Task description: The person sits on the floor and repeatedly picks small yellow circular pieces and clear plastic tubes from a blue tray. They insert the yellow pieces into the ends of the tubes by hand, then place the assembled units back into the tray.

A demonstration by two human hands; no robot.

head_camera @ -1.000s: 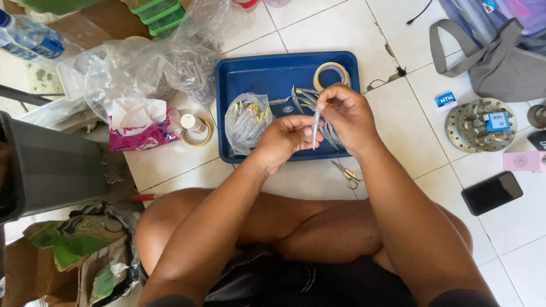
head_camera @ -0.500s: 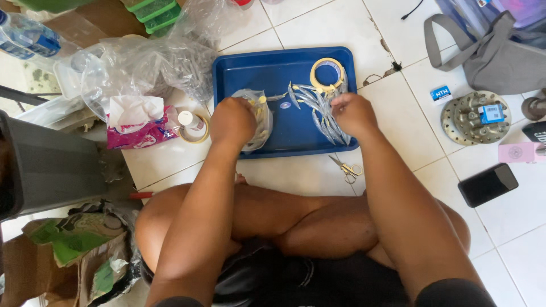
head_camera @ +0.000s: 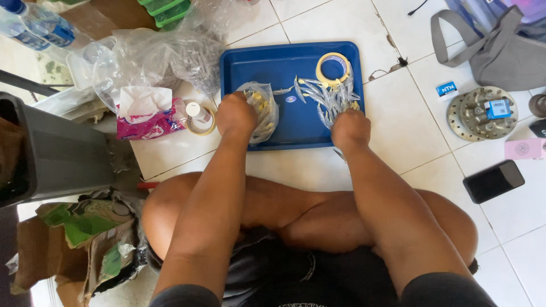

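Left hand (head_camera: 236, 115) on bag (head_camera: 259, 109) — right hand (head_camera: 350, 129) on packets (head_camera: 330, 96) (blue tray (head_camera: 284, 65)).

Bright, even daylight; soft shadows under arms, glare on plastic bags (head_camera: 165, 59) top left, slight wide-angle bend at edges, focus mostly sharp.

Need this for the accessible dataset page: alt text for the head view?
Seen from above, a seated person reaches into a blue tray on a tiled floor: left hand on a clear bag of small yellow parts, right hand on a pile of clear sleeves. A tape roll lies in the tray.
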